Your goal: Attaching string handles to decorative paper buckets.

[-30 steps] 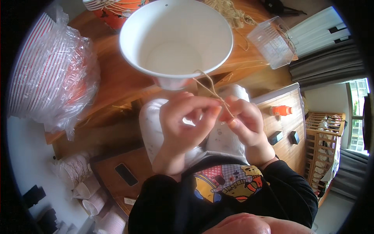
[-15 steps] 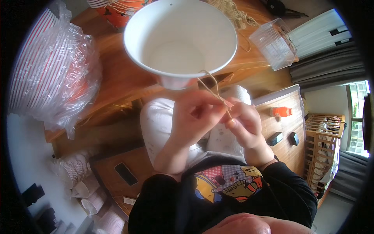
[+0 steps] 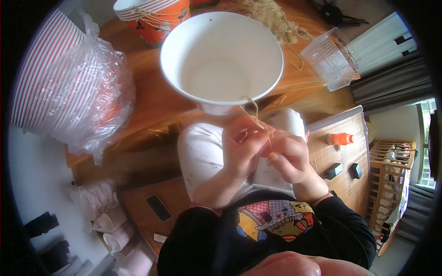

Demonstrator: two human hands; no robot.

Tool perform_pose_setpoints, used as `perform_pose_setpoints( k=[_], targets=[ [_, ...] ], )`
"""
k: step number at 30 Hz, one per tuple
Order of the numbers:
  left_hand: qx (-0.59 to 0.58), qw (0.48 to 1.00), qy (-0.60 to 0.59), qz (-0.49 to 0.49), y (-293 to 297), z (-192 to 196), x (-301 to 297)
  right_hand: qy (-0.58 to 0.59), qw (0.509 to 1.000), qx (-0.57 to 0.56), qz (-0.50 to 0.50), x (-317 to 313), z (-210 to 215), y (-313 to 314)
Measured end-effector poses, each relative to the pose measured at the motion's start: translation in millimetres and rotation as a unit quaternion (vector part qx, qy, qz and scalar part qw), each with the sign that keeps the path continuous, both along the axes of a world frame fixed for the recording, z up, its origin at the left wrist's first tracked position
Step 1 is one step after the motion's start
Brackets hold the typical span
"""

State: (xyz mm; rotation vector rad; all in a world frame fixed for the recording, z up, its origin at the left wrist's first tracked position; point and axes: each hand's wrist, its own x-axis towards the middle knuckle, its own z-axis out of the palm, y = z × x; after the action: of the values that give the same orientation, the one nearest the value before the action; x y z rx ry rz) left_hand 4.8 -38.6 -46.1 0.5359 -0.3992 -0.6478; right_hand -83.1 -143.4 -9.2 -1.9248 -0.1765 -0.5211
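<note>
A large white-lined paper bucket [image 3: 179,60] stands at the table's near edge, its open mouth toward me. From its near rim hangs a loop of thin tan twine [image 3: 256,112]. My left hand [image 3: 244,149] pinches the twine just below the rim, its fingers closed. Close against it, my right hand [image 3: 292,158] also has thumb and fingers pinched on the twine, with a short end sticking out below. The exact crossing of the strands is partly hidden by my fingers.
Nested striped buckets in clear plastic [image 3: 87,87] lie at left. Stacked orange buckets [image 3: 156,20] with twine stand behind; a twine heap [image 3: 271,20] and clear plastic box [image 3: 331,60] lie at right. An orange bottle [image 3: 340,139] and a phone [image 3: 159,207] are lower down.
The whole view has shifted, so the scene sits lower and further right. Both hands stay pinched on the twine and have drawn slightly closer together.
</note>
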Motion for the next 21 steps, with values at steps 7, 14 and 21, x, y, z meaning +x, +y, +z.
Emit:
perform_pose_setpoints(
  k=[7, 14, 21],
  targets=[
    [-0.035, 0.995, 0.088, -0.045, -4, 6, 2, -0.045, 0.998, -0.036, 0.019, 2, 4, -1],
    [-0.159, 0.963, 0.178, -0.122, -7, 12, 6, -0.112, 0.987, -0.105, 0.052, 1, 4, 2],
    [-0.154, 0.947, 0.257, -0.113, -4, 26, 5, -0.148, 0.974, -0.164, 0.059, -5, 2, 6]
  ],
)
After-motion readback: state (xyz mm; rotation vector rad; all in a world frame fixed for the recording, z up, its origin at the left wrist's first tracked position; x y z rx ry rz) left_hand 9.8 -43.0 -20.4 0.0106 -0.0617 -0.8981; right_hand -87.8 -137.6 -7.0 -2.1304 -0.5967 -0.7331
